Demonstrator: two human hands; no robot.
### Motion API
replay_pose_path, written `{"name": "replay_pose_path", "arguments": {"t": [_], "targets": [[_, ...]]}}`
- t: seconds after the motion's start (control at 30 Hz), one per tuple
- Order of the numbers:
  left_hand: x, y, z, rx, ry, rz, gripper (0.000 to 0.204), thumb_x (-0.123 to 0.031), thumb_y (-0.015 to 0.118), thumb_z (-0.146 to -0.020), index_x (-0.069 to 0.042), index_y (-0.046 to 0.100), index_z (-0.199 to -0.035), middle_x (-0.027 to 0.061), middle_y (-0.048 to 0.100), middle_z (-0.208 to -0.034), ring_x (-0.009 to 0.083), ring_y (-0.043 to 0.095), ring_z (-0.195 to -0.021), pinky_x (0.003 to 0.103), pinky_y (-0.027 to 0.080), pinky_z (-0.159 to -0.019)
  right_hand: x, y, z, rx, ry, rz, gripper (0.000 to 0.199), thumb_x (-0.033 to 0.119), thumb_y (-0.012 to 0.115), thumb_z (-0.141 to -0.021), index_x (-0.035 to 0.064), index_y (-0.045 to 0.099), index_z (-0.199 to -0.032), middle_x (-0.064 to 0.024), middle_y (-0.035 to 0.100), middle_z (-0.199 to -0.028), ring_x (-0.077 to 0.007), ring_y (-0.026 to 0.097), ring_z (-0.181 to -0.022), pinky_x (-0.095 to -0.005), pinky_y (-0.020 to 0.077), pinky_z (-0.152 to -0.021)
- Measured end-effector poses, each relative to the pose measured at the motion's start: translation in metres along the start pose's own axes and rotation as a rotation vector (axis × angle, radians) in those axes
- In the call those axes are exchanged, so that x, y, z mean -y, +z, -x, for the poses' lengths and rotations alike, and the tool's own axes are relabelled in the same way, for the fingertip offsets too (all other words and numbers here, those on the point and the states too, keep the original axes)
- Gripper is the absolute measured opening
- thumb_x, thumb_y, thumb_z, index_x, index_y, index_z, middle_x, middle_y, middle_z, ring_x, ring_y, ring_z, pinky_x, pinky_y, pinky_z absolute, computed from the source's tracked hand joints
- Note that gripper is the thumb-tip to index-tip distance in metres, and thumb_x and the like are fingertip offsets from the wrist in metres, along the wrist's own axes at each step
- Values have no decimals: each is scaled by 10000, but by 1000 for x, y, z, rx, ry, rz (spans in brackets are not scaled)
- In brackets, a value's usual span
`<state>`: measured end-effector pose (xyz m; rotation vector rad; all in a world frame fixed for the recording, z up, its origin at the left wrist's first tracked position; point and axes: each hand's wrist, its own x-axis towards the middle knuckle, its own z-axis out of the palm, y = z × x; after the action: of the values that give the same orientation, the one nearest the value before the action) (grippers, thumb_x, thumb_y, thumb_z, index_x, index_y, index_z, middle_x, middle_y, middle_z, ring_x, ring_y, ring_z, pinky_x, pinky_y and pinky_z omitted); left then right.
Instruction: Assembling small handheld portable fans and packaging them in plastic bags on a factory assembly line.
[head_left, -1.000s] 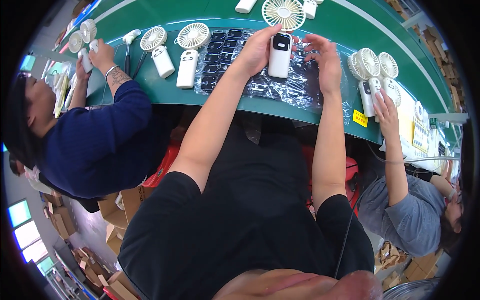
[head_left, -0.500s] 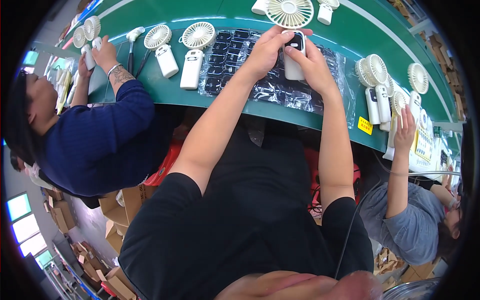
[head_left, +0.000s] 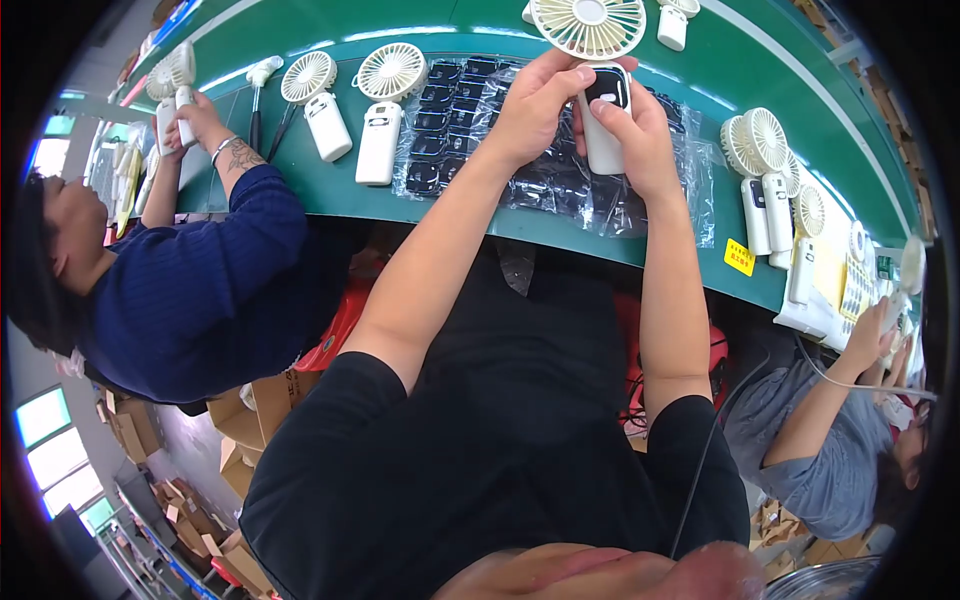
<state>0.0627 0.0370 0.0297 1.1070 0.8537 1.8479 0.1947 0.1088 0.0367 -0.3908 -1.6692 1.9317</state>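
Both my hands hold one white handheld fan (head_left: 590, 30) above the green workbench (head_left: 470, 205). My left hand (head_left: 535, 105) grips the left side of its white handle, thumb up near the dark front panel. My right hand (head_left: 640, 140) wraps the handle from the right, its index finger pressing the dark panel. The round fan head points away from me. Under my hands lies a clear plastic sheet with rows of small black parts (head_left: 450, 110).
Two white fans (head_left: 322, 95) (head_left: 385, 105) lie on the bench to my left. More fans (head_left: 760, 175) lie to my right. A person in a dark blue sweater (head_left: 200, 290) holds a fan at far left; another person in grey (head_left: 830, 440) works at right.
The fan handle I held between spread hands has been brought up to the fan head, and both hands have closed around it; the person on the right lowered an arm.
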Motion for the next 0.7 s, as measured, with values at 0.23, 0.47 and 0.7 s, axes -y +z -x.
{"name": "replay_pose_path", "arguments": {"t": [0.23,0.47,0.7], "targets": [[3,2,3,51,55,-109,348,-195,473,-1012,-23,555,-1303,128,666,-1239,139,675,-859,251,567,-532,-6,-1,7,-21,-118,53,216,87,623,-902,13,549,-1092,-60,637,-808,-138,631,-635,-280,530,-549],[3,3,-5,43,-17,-52,338,-200,504,-997,-13,567,-1272,135,675,-1194,150,686,-864,251,572,-536,-7,-3,5,-15,-84,-67,231,194,539,-972,21,557,-1124,-59,641,-813,-135,625,-624,-263,508,-538],[24,12,-27,-39,154,-253,271,-179,582,-944,9,640,-1130,104,729,-1003,124,689,-762,256,528,-429,-14,-9,3,-73,-115,-17,280,238,458,-1022,19,552,-1168,-70,644,-819,-143,627,-619,-261,496,-537]]}}
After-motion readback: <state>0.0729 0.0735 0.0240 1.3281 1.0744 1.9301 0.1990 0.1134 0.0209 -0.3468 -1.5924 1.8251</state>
